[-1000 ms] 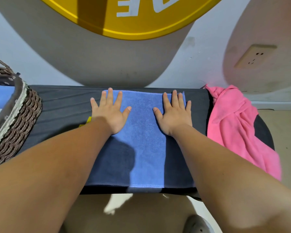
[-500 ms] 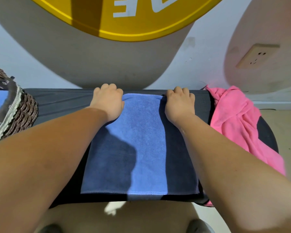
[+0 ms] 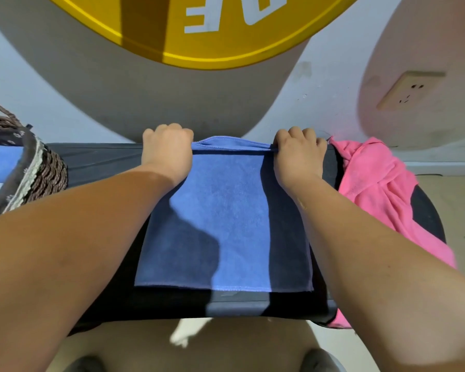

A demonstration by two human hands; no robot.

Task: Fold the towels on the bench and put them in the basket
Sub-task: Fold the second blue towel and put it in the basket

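blue towel [image 3: 226,210] is showing solid mid-blue, with shadow bands turning parts of it navy. pink towel [image 3: 373,183] is reading plain hot pink. bench [image 3: 100,162] is showing flat black. basket [image 3: 53,170] is showing a dark brown weave; its liner [image 3: 11,138] is showing dark fabric with small white flowers and a pale lace trim [image 3: 30,173]. cloth in the basket [image 3: 0,163] is showing blue. round sign [image 3: 199,49] is showing yellow with white letters. wall socket [image 3: 408,89] is reading beige.
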